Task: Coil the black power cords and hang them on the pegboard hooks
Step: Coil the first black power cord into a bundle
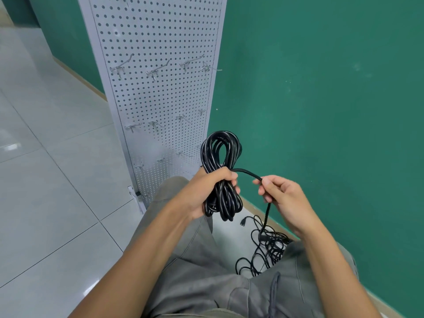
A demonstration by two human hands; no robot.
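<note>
My left hand [207,189] grips the middle of a coiled black power cord [221,152], with loops standing above and hanging below the fist. The cord's free tail [246,172] runs right from the fist to my right hand [281,195], which pinches it; from there it drops to the floor. A tangle of loose black cords [266,251] with a plug lies on the floor between my knees. The white pegboard [158,42] stands upright just beyond the coil. Its metal hooks [157,70] sit in rows and carry nothing.
A green wall [321,88] runs behind and to the right of the pegboard. Pale floor tiles [46,180] spread out to the left. My knees in grey trousers [202,260] fill the lower middle of the view.
</note>
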